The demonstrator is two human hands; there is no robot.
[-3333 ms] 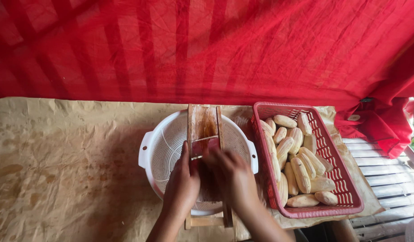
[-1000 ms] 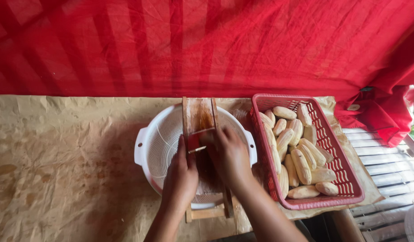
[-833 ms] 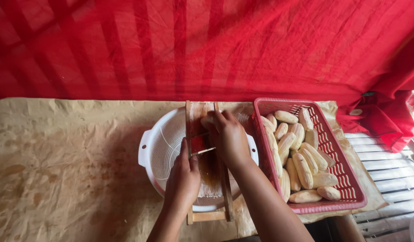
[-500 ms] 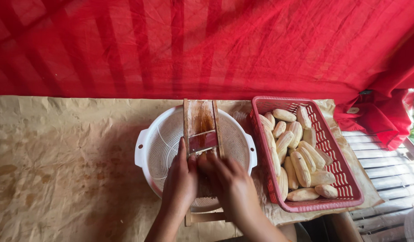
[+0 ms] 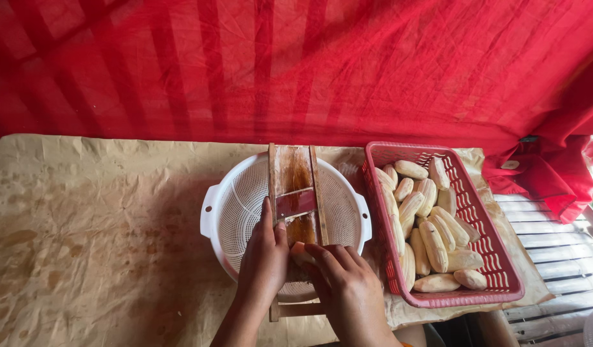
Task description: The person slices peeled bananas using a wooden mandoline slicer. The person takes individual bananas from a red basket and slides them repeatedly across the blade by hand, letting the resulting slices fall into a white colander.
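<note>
Slicer: wooden slicer board [image 5: 295, 186] lies lengthwise across the white colander [image 5: 235, 212], metal blade strip across its middle, near end jutting past the rim.
Left hand: left hand [image 5: 264, 254] closed around the board's left rail, thumb along the rail.
Right hand: right hand [image 5: 345, 286] curled over a pale peeled banana piece [image 5: 300, 252], pressing it on the board below the blade.
Basket: red plastic basket [image 5: 495, 250] just right of the colander, filled with peeled bananas [image 5: 431, 247].
Tabletop: tabletop [image 5: 84, 225] covered in stained brown paper.
Backdrop: red cloth [image 5: 309, 64] hangs behind; no packages or labels legible.
</note>
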